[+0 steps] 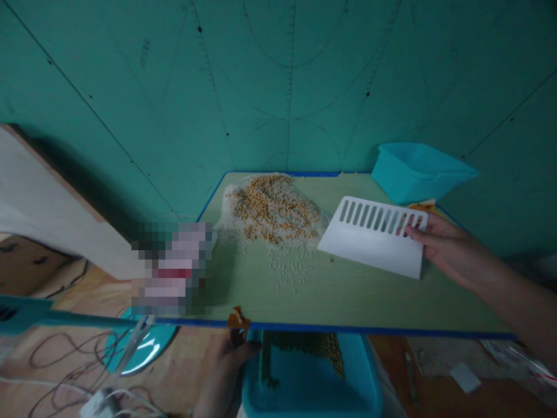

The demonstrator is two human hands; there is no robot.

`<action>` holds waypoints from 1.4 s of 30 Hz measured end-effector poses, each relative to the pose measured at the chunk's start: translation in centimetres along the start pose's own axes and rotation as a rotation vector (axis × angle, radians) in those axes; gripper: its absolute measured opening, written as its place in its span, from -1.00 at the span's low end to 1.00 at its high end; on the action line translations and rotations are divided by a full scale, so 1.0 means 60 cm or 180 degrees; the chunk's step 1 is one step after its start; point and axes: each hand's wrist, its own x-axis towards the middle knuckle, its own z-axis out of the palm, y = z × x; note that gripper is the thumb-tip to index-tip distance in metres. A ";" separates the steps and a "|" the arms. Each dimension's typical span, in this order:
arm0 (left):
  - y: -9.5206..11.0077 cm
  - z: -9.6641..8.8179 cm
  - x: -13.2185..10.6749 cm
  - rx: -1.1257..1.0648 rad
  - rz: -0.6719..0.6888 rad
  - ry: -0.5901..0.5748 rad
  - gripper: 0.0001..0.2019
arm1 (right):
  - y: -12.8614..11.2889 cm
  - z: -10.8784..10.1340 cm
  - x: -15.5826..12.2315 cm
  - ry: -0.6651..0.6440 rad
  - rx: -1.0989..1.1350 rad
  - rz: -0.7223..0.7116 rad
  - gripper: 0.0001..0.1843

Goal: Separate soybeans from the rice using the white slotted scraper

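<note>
A person's right hand (pixel 441 244), reaching in from the right edge of the frame, is closed around the narrow right end of a flat white plastic scraper (pixel 369 247) with a row of slots along its top, thumb lying over the slots. The scraper is right of centre, above a pale green tabletop (pixel 369 305) edged in blue, its left tip beside a spread of small white grains (pixel 230 203). Tan round beans (pixel 261 197) lie over and among these grains in a loose heap just left of centre. At the bottom centre, below the table's near edge, sits a turquoise rectangular plastic tub (pixel 313 386) with more beans and a dark patterned object, hard to make out, inside. The left hand (pixel 232 360) is at the tub's left rim, thumb towards it, fingers bent; shadow hides whether it grips. A second turquoise plastic container (pixel 404 177) stands at the table's far right corner, before a green wall (pixel 291 87). Cables (pixel 56 360) trail across the floor at lower left.
</note>
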 end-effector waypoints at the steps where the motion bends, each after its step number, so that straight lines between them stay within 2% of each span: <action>1: 0.000 -0.001 0.001 0.0014 0.0023 0.0005 -0.58 | 0.000 0.001 -0.002 -0.0004 -0.0028 0.0029 -0.89; 8: 0.001 0.003 -0.001 0.0007 0.0012 -0.0101 -0.69 | 0.003 0.005 -0.020 0.0017 -0.0039 0.0283 -0.87; 11: 0.000 0.004 -0.002 0.0056 0.0028 -0.0086 -0.67 | 0.005 0.002 -0.025 0.0058 -0.0035 0.0278 -0.86; 17: 0.003 0.017 -0.005 -0.0005 -0.0018 -0.0028 -0.71 | 0.011 -0.004 -0.040 -0.0002 -0.0091 0.0360 -0.70; 23: 0.003 0.026 -0.008 -0.0061 0.0009 0.0015 -0.72 | 0.009 0.005 -0.071 -0.0034 -0.0016 0.0657 -0.61; 29: 0.000 0.022 -0.004 -0.0145 -0.0102 -0.0177 -0.71 | 0.018 0.005 -0.104 -0.0259 -0.0030 0.0867 -0.65; 35: 0.000 0.023 -0.005 -0.0176 -0.0095 -0.0183 -0.81 | 0.026 0.004 -0.128 -0.0444 -0.0086 0.0837 -0.67; 39: -0.002 0.024 -0.004 -0.0144 -0.0066 -0.0206 -0.75 | 0.035 0.000 -0.141 -0.0588 -0.0077 0.0940 -0.69; 42: -0.002 0.024 -0.002 -0.0184 -0.0034 -0.0160 -0.73 | 0.042 -0.003 -0.144 -0.0519 -0.0008 0.0901 -0.69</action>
